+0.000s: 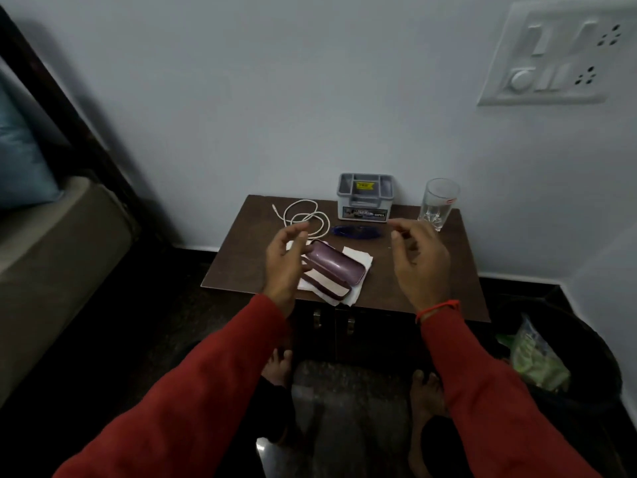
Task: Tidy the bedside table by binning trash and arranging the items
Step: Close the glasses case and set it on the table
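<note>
Both sleeves are red and soft; the left hand (286,260) and right hand (418,262) hang open and hold nothing. I think the tissue (356,262) should go first; lift the hard, shiny purple case (336,265) off it, then drop it in the black bin (582,339). Coiled white cable (305,217), blue pen (355,232), grey box (365,196) and clear glass (437,203) wait on the brown table (431,298).

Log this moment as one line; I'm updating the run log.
left hand: empty, over open case | right hand: empty | tissue: under case
</note>
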{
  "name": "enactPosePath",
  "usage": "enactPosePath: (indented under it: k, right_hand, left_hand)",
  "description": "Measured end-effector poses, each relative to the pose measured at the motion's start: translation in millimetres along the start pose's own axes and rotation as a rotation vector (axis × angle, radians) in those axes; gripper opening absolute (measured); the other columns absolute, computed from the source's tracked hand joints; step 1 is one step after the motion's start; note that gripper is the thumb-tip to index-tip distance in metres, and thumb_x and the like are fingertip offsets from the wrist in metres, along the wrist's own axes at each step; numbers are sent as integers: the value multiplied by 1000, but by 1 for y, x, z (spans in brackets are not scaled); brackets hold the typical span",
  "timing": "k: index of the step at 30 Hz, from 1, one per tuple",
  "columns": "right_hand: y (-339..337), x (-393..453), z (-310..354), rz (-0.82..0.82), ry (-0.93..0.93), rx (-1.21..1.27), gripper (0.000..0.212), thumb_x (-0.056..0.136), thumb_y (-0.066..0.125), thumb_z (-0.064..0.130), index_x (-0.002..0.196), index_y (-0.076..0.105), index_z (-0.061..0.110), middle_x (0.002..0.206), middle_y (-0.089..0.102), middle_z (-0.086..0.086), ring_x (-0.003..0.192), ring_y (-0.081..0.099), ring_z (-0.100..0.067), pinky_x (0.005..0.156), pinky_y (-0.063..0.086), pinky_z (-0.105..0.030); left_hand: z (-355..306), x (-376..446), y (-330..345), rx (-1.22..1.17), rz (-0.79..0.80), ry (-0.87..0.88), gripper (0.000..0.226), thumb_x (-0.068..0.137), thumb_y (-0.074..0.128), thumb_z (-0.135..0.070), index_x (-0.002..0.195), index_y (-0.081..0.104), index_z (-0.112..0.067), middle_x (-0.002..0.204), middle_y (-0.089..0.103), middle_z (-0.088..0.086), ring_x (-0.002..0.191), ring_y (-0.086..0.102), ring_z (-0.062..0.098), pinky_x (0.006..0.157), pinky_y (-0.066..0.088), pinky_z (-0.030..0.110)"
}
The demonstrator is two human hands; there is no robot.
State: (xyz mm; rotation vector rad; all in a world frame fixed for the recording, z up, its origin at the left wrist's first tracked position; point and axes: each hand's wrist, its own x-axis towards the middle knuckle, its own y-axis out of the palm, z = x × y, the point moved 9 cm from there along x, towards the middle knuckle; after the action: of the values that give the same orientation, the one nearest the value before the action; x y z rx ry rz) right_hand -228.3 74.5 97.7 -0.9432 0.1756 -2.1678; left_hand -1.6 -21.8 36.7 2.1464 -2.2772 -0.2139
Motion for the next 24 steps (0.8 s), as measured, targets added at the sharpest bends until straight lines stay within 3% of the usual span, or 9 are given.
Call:
enactPosePath:
  k: [4, 6, 10, 16, 20, 24]
  right_hand:
    - [12, 2, -16, 16, 69, 15, 22, 92, 59, 5, 107, 71, 16, 99, 64, 4, 76, 57, 7, 68, 41, -3]
    - [23, 5, -21, 42, 90, 3, 23, 91, 59, 3, 106, 71, 17, 98, 65, 2, 75, 57, 5, 66, 41, -4]
    - [52, 12, -18, 105, 85, 0, 24, 91, 59, 2, 106, 72, 16, 99, 66, 0, 76, 58, 6, 67, 43, -4]
    - [83, 24, -1, 103, 0, -9, 25, 92, 57, 0, 108, 71, 13, 101, 66, 5, 86, 58, 10, 76, 44, -5]
    - [101, 28, -4, 108, -22, -6, 24, 93, 57, 0, 108, 70, 13, 103, 66, 2, 91, 61, 2, 80, 46, -8]
    - [120, 33, -10, 156, -44, -28, 22, 94, 58, 1, 107, 71, 12, 101, 66, 3, 86, 62, -5, 77, 48, -11]
  left_hand:
    - [16, 21, -36, -81, -127, -142, 19, 103, 53, -17, 116, 66, -23, 107, 65, 1, 92, 61, 18, 58, 54, 23]
    - [22, 27, -39, -96, -122, -199, 20, 102, 53, -18, 117, 66, -23, 114, 65, 3, 96, 62, 19, 56, 53, 21]
    - [30, 38, -41, -140, -100, -231, 21, 102, 54, -15, 119, 66, -20, 117, 68, 5, 102, 68, 24, 66, 57, 27]
    - [33, 54, -45, -257, -89, -250, 17, 102, 57, -13, 115, 66, -19, 110, 73, 1, 111, 72, 27, 67, 59, 29]
    - [33, 60, -53, -289, -95, -253, 15, 103, 57, -13, 114, 66, -18, 114, 72, 2, 110, 72, 29, 63, 59, 26]
    - [35, 68, -65, -328, -136, -300, 15, 103, 56, -18, 111, 68, -24, 123, 70, 2, 102, 72, 27, 74, 55, 34]
